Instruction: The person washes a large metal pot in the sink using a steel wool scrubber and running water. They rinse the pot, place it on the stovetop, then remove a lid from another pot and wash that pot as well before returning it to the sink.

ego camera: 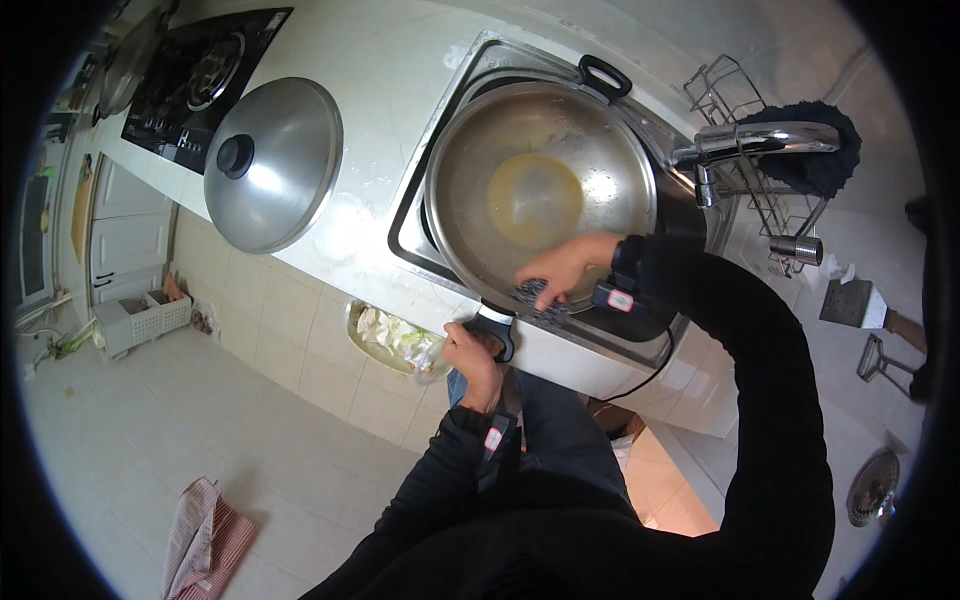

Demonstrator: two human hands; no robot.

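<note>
A large stainless steel wok [465,180] rests over the sink [420,247], with a shallow pool of yellowish water in its bottom. My left hand [474,360] grips the wok's near black loop handle [495,330]. In my right hand [566,268] is a grey scouring pad [544,296], pressed to the wok's near rim; the pad looks blurred. The wok's other black handle [606,77] points to the back of the sink. On the counter left of the sink lies a domed metal lid [289,150] with a black knob.
A chrome faucet [772,139] and a wire rack [757,202] with a dark cloth [817,161] stand right of the sink. At the far left is a gas hob [202,82]. A bin with vegetable scraps [397,337] sits below the counter's front edge. A black cable [660,364] hangs beside my right sleeve.
</note>
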